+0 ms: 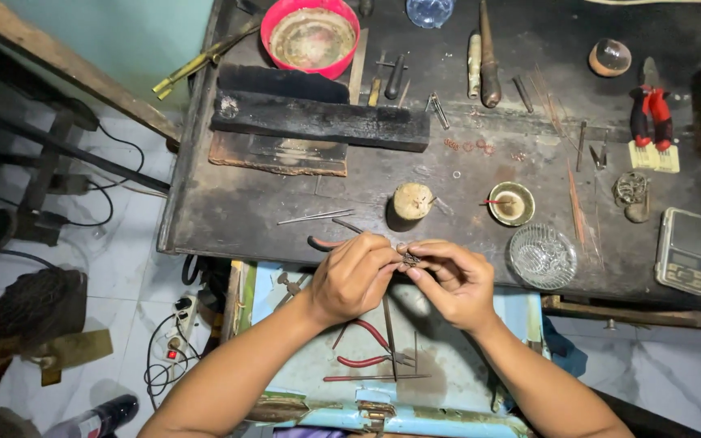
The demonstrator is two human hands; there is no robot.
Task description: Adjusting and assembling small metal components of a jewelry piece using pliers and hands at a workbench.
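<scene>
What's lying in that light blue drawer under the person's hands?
In the blue drawer lie red-handled pliers and a thin rod. The left hand and right hand cover part of it, so anything beneath them is hidden.

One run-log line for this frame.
left hand: pinching small metal piece | right hand: pinching it too | below: red-handled pliers in open drawer

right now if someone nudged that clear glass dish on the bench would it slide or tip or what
The glass dish looks low and wide, so it would probably slide rather than tip. Being cut glass, it is likely heavy for its size and could chip. It sits near the bench edge, so a push that way risks a fall.
</scene>
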